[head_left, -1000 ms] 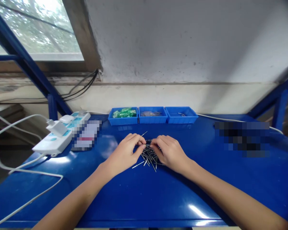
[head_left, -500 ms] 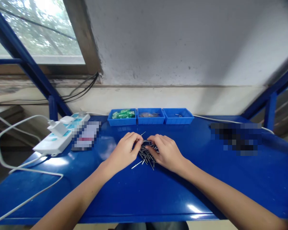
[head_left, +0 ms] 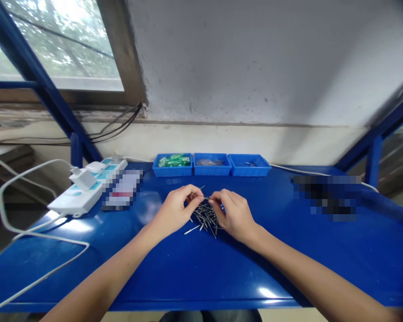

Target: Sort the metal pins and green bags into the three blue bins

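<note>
Both hands, left hand [head_left: 175, 210] and right hand [head_left: 234, 213], each pinch thin metal pins [head_left: 206, 217] in a narrow grip above the glossy blue table [head_left: 201, 273].

Left arm: bare forearm reaching in from lower left, angled up toward centre.
Left hand [head_left: 174, 211]: palm down, fingers [head_left: 195, 195] curled, thumb and forefinger pinched together.
Right arm: bare forearm entering from lower right.
Right hand [head_left: 233, 214]: knuckles up, fingers bent inward, tips just beside the left's.

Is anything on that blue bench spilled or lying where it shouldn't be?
The metal pins lie in a loose, crisscrossed heap on the bare table between the left hand and right hand, not in the blue bins behind. One pin lies apart.
</note>
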### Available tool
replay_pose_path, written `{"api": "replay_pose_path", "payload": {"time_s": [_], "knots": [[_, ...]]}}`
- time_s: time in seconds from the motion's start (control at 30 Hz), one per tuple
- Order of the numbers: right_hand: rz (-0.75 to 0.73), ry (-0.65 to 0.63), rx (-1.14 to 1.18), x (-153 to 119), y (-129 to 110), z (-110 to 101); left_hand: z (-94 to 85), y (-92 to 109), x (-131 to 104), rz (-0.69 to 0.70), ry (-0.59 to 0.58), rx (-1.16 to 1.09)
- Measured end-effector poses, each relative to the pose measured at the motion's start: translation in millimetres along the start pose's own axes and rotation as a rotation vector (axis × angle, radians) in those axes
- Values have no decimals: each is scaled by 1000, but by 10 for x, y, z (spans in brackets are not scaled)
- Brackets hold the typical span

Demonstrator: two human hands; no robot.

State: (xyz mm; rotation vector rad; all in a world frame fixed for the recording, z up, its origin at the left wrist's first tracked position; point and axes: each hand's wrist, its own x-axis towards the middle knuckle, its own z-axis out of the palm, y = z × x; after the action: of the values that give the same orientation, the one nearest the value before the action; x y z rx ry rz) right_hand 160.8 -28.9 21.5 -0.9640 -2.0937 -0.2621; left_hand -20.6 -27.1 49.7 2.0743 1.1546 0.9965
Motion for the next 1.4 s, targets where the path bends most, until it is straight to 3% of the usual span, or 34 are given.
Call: {"api": "replay_pose_path", "payload": {"time_s": [0.33, 0.53, 0.73, 0.8, 0.87, 0.97, 1.03, 1.13, 1.27, 1.4], "knots": [[6, 50, 33, -37, 3, 61, 36, -30, -33, -8, -38, -91], [-130, 71, 34, -20, 13, 10, 29, 6, -50, -32, -131, -159], [-170, 113, 29, -15, 3, -45, -26, 19, -23, -69, -125, -136], [-167, 185, 7, 41, 79, -140, -136, -9, -12, -57, -157, -48], [-119, 337, -60, 125, 253, -276, -278, -67, -13, -13, -223, 126], [118, 511, -295, 212, 673, -439, -428, -198, -35, 43, -397, 362], [334, 371, -472, 181, 949, -445, -433, -283, -47, 35, -496, 415], [468, 58, -543, 34, 1111, -302, -340, -353, -46, 14, -549, 435], [299, -131, -252, -34, 753, -73, -221, -329, -14, 18, -515, 450], [9, -197, -1, 23, 242, 6, -155, -259, 21, 60, -343, 333]]}}
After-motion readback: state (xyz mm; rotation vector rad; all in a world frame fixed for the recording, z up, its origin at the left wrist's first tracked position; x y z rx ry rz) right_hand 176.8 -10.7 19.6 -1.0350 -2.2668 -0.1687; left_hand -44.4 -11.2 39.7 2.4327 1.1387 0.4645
